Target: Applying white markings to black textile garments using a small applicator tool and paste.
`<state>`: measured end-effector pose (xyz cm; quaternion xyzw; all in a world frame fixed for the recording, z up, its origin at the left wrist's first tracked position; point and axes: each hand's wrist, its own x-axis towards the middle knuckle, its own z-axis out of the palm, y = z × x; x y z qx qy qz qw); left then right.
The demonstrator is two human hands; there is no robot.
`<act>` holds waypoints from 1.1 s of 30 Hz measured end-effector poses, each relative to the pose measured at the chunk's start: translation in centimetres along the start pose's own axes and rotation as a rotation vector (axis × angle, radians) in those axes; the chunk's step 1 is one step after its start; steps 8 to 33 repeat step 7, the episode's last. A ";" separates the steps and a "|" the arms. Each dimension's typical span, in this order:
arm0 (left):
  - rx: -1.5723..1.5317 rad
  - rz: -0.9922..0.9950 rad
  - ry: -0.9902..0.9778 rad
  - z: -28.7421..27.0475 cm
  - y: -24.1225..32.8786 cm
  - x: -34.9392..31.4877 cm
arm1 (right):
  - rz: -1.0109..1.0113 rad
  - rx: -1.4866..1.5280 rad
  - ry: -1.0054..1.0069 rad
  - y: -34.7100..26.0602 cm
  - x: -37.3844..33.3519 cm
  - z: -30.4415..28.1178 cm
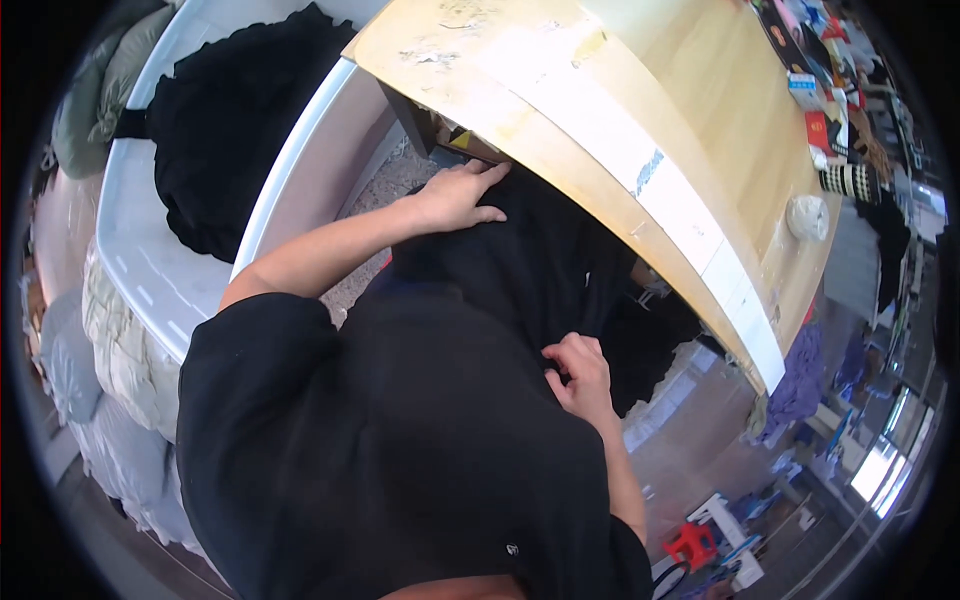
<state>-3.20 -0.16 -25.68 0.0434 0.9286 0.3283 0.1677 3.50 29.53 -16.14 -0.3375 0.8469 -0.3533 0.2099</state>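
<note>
Black cloth (530,255) lies over my lap and runs in under the table's edge. My left hand (460,197) rests on its far part, close to the table edge, with the thumb stretched away from the fingers. The left fingertips reach the edge and are partly hidden. Lower and to the right, my right hand (583,376) has its fingers curled at the near side of the same cloth, pinching at it. What lies between those fingertips is black and hard to separate from my black shirt.
A wooden table (690,110) with a pale strip along its edge stands ahead. To the left, a white tub (125,215) holds a black cloth heap (230,130). Stuffed sacks (125,440) lie beside it. A red stool (690,545) stands at lower right.
</note>
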 end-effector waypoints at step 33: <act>0.192 0.038 -0.087 0.8 2.9 3.3 | -0.083 -0.064 0.103 -0.4 -0.4 0.4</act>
